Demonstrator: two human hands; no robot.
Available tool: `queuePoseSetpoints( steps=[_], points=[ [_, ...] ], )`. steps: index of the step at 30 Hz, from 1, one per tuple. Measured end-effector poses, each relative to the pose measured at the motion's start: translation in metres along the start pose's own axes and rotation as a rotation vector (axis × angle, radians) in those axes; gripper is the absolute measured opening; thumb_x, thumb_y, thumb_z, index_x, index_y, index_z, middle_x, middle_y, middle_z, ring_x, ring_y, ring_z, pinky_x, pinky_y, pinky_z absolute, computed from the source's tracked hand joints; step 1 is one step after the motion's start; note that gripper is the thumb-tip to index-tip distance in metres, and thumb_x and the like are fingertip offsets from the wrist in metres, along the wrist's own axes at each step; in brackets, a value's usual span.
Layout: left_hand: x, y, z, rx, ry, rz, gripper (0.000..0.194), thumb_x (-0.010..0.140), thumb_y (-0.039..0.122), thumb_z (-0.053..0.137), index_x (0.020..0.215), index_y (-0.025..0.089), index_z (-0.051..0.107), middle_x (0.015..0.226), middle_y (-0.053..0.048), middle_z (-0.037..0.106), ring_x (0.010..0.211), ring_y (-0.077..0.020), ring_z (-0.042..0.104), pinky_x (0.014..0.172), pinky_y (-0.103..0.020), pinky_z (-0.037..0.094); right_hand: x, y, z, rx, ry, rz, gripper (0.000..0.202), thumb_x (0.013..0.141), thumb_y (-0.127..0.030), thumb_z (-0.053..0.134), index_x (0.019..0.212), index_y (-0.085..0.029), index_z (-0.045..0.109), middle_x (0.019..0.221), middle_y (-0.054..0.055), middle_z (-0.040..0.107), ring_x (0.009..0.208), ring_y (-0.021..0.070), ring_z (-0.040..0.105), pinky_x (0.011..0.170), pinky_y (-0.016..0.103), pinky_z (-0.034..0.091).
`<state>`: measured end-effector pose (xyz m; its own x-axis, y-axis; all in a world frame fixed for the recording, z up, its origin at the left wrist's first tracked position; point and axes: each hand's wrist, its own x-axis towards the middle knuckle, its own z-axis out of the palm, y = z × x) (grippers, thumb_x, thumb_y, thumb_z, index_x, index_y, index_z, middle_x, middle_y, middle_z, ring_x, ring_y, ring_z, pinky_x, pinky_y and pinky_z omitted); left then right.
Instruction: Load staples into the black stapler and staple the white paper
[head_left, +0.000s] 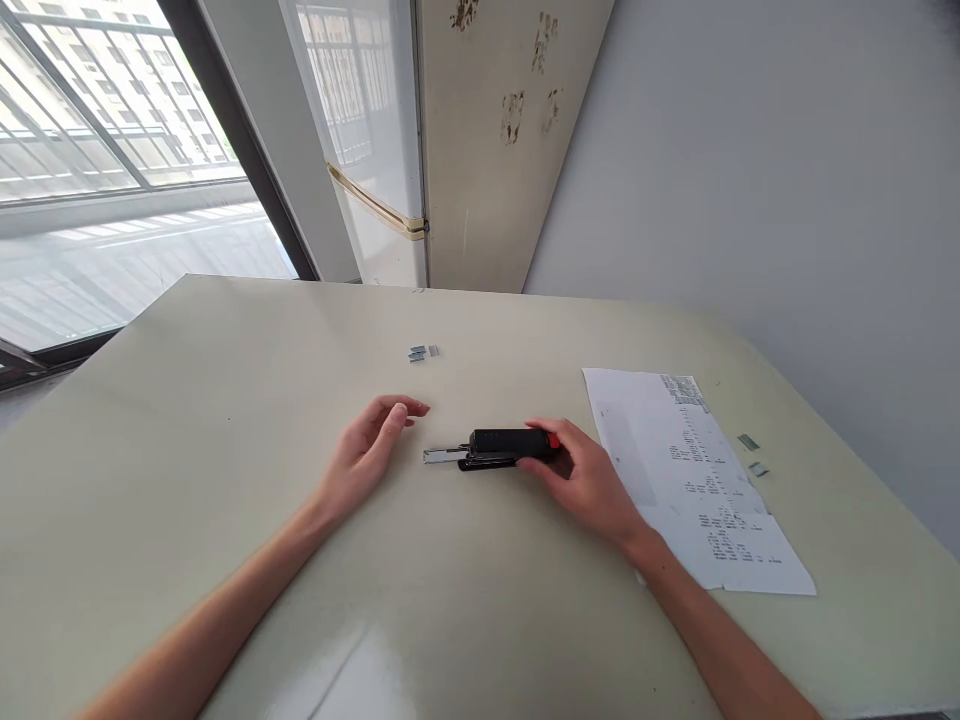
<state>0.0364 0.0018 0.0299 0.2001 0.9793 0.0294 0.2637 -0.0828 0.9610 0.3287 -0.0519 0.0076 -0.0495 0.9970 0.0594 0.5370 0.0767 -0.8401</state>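
Note:
A black stapler (510, 443) lies on its side on the table, pointing left. Its metal staple tray (445, 455) sticks out of the front end. My right hand (581, 478) grips the rear end, thumb on the near side and fingers over the far side, next to a red part (553, 440). Just left of the tray, my left hand (369, 440) rests near the tabletop with loosely bent fingers, the thumb apart from the stapler. I see nothing held in it.
Small strips of staples (417, 354) lie farther back on the pale table (225, 420). Printed paper sheets (637, 440) are spread at the right, partly under my right forearm. Two more staple strips (748, 441) sit beyond their right edge. A fridge (480, 180) stands behind the table.

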Motion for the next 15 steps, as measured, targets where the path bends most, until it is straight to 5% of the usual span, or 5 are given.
queuePoseSetpoints(
  steps=[4,8,15],
  points=[
    [0.008,-0.003,0.009,-0.265,-0.041,0.002,0.05,0.1,0.067,0.055,0.116,0.022,0.072,0.136,-0.011,0.071,0.134,-0.0303,0.059,0.119,-0.045,0.041,0.002,-0.008,-0.005,-0.021,-0.063,-0.055,0.037,0.091,-0.063,0.07,0.103,-0.028,0.072,0.099,0.006,0.072,0.09,0.0269,0.065,0.079,0.039,0.052],
    [0.025,0.0,0.023,-0.711,-0.05,-0.118,0.048,0.097,0.064,0.063,0.106,0.019,0.073,0.128,-0.014,0.074,0.135,-0.0306,0.061,0.118,-0.046,0.045,-0.01,-0.024,-0.009,0.162,-0.144,0.223,0.042,0.089,-0.067,0.069,0.097,-0.026,0.071,0.083,0.002,0.067,0.074,0.021,0.059,0.063,0.032,0.046],
    [0.03,0.023,0.059,-1.175,-0.064,-0.416,0.045,0.105,0.053,0.051,0.103,0.014,0.073,0.126,-0.018,0.073,0.126,-0.0268,0.068,0.111,-0.039,0.055,-0.023,-0.04,-0.008,0.654,-0.281,0.54,0.049,0.084,-0.066,0.076,0.103,-0.021,0.075,0.1,0.009,0.073,0.08,0.0195,0.062,0.054,0.026,0.046]
  ],
)
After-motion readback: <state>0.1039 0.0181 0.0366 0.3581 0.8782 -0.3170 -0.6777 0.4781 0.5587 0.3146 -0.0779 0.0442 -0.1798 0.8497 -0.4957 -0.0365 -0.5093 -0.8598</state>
